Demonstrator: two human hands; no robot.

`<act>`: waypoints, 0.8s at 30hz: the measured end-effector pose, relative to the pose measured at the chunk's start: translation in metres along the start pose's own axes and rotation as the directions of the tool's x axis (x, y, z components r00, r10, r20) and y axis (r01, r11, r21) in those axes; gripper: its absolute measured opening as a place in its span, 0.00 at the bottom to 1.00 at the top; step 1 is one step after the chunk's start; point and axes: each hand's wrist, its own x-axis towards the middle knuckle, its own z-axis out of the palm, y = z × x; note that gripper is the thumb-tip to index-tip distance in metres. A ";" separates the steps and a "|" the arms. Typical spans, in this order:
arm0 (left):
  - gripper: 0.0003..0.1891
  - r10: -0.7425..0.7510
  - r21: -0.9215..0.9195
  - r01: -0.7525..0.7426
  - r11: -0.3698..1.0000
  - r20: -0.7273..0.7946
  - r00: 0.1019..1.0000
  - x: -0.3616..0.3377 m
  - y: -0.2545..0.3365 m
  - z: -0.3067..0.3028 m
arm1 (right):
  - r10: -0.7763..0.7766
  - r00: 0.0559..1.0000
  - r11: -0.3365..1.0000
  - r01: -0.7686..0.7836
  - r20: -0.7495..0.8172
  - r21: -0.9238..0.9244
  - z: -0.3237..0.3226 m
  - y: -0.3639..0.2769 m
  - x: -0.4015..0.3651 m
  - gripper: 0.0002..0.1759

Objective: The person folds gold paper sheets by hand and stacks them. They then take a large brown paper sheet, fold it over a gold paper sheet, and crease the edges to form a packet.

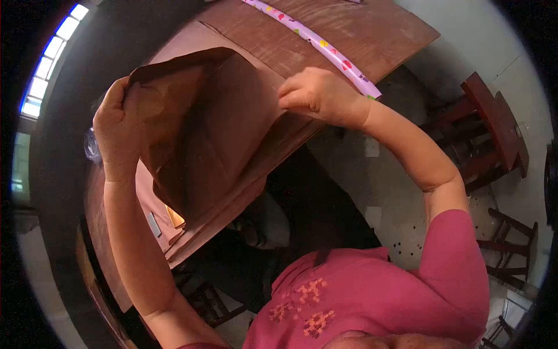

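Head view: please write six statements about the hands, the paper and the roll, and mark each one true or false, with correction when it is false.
1. The left hand grips the brown paper. True.
2. The paper lies completely flat. False: it is bent, with an open hollow.
3. The right hand has bent fingers. True.
4. The left hand is spread wide. False: it is closed at the paper's edge.
5. The roll lies on the table. True.
6. The roll is plain black. False: it is pale pink with a coloured pattern.
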 end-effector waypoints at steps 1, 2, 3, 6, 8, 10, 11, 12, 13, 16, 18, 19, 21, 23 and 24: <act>0.11 0.018 0.013 -0.017 1.000 -0.036 0.999 0.000 0.002 0.000 | -0.026 0.994 0.999 0.028 -0.107 0.019 -0.003 -0.001 0.005 0.04; 0.11 0.036 0.027 -0.034 0.999 -0.074 0.997 0.000 0.003 0.000 | -0.098 0.974 0.995 0.094 -0.202 -0.026 -0.003 0.000 0.009 0.05; 0.11 0.025 0.016 -0.024 1.000 -0.074 0.997 -0.003 0.006 0.011 | -0.097 0.978 0.995 0.094 -0.187 -0.025 -0.003 0.008 0.000 0.05; 0.09 0.070 -0.038 -0.074 0.997 -0.116 0.991 -0.002 0.006 0.011 | -0.198 0.974 0.974 0.183 -0.110 -0.130 0.005 0.021 -0.010 0.06; 0.09 0.040 -0.101 -0.050 0.994 -0.091 0.995 -0.003 0.004 0.012 | -0.196 0.978 0.975 0.187 -0.068 -0.124 0.014 0.024 -0.020 0.06; 0.10 0.026 -0.031 -0.027 0.999 -0.057 0.998 -0.003 0.009 0.012 | -0.186 0.982 0.976 0.182 -0.024 -0.123 0.015 0.021 -0.022 0.07; 0.11 0.012 0.043 -0.010 0.999 -0.027 1.000 -0.002 0.011 0.012 | -0.182 0.982 0.976 0.175 -0.044 -0.133 0.015 0.021 -0.022 0.07; 0.11 0.014 0.041 -0.013 0.999 -0.026 1.000 -0.001 0.009 0.014 | -0.181 0.981 0.975 0.170 -0.064 -0.146 0.014 0.021 -0.021 0.07; 0.10 0.030 -0.001 -0.030 1.000 -0.028 0.999 0.000 0.006 0.015 | -0.182 0.981 0.974 0.171 -0.064 -0.149 0.013 0.022 -0.022 0.07; 0.10 0.047 -0.007 -0.048 0.999 -0.041 0.998 0.000 0.009 0.015 | -0.179 0.984 0.968 0.173 -0.017 -0.183 0.015 0.022 -0.022 0.08; 0.10 0.046 0.030 -0.044 0.999 -0.055 0.997 -0.001 0.013 0.016 | -0.119 0.993 0.985 0.120 0.017 -0.124 0.016 0.022 -0.025 0.08; 0.10 0.031 0.017 -0.030 0.999 -0.049 0.998 -0.001 0.013 0.017 | -0.122 0.992 0.985 0.123 0.016 -0.122 0.016 0.022 -0.025 0.08; 0.10 0.021 0.010 -0.021 1.000 -0.043 0.999 -0.003 0.015 0.018 | -0.082 0.997 0.991 0.083 0.015 -0.105 0.014 0.019 -0.027 0.09; 0.10 0.016 -0.022 -0.017 1.000 -0.040 0.999 -0.004 0.018 0.018 | -0.056 0.998 0.996 0.056 0.006 -0.064 0.012 0.017 -0.029 0.09; 0.09 0.068 -0.010 -0.069 0.998 -0.047 0.997 -0.003 0.020 0.017 | -0.027 1.000 0.999 0.027 0.004 -0.022 0.011 0.016 -0.029 0.09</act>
